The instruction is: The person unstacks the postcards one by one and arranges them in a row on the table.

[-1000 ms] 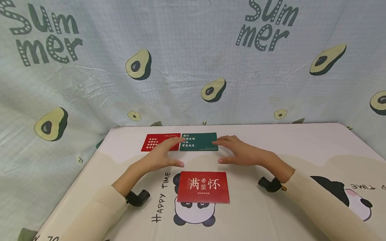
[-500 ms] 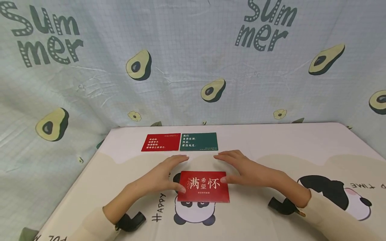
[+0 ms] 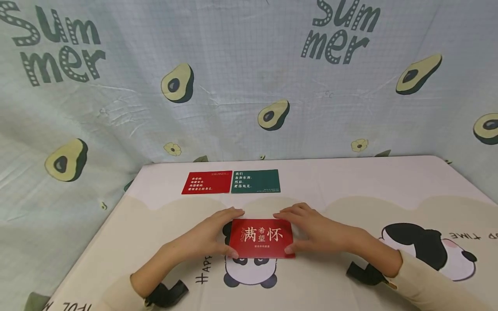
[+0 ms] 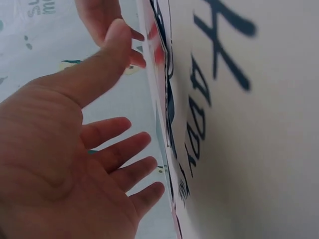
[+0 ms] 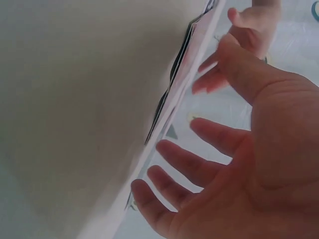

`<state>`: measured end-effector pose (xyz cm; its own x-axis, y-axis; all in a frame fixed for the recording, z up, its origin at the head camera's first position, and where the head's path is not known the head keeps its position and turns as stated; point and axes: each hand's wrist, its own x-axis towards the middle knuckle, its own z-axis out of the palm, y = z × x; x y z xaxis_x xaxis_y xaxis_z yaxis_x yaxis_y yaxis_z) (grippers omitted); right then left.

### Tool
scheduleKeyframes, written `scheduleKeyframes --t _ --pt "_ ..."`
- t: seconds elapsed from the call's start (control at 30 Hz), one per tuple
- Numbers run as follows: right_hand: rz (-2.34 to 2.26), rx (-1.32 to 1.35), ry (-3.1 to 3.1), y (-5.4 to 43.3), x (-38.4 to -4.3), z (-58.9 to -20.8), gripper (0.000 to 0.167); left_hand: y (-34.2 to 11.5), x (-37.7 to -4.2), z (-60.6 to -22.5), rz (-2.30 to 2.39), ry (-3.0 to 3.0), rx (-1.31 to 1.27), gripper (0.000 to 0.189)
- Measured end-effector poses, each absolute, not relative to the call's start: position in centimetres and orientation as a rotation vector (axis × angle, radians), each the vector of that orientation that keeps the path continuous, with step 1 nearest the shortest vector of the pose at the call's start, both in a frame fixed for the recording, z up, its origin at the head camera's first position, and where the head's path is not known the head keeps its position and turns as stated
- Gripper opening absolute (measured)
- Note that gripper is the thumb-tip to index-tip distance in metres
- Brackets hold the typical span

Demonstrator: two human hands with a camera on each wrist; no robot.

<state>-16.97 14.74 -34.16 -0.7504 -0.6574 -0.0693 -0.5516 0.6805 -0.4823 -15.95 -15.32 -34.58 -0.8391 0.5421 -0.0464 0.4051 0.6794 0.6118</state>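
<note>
Two hands: left hand and right hand, here they are, one at each side of the big-lettered red card, fingers loosely spread, thumbs apart.
Fingertips: touching the card or not, I can't tell.
Card: flat on the tablecloth, right between the hands, over part of a printed panda!
Far row: small-lettered red card, green card just beside it.

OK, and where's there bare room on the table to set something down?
Widest: back right of the table, bordered by the green card, right hand and back edge. Another lies between the middle panda print and the right wrist's camera. Crowded: the front red card, between left hand and right hand.
</note>
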Motion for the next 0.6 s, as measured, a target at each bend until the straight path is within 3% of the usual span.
scheduleKeyframes --t 0.6 --pt "-0.548 -1.088 2.679 14.6 -16.69 -34.58 0.079 -15.33 -16.05 -35.26 0.834 2.68 0.773 0.087"
